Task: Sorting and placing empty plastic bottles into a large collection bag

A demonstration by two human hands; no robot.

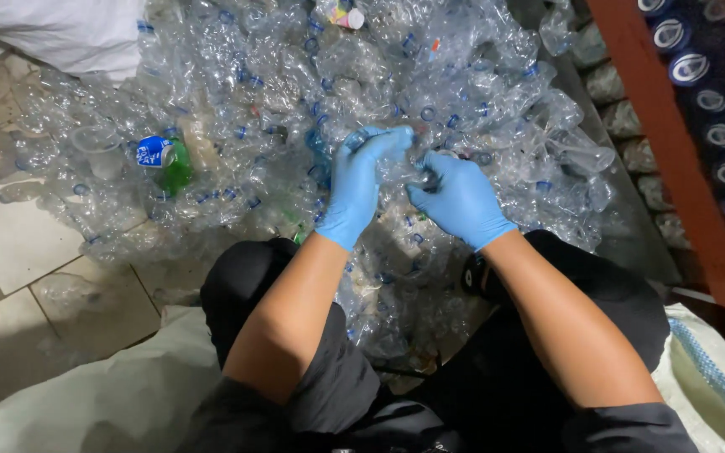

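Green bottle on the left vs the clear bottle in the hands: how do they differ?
The green bottle is tinted and carries a blue label; the clear bottle is colourless, with no label visible. The green bottle lies untouched on the pile of crushed bottles; the clear bottle is gripped by both the left hand and the right hand, each in a blue glove. The green one shows nearly whole; the clear one is mostly hidden by fingers. Both look like plastic.
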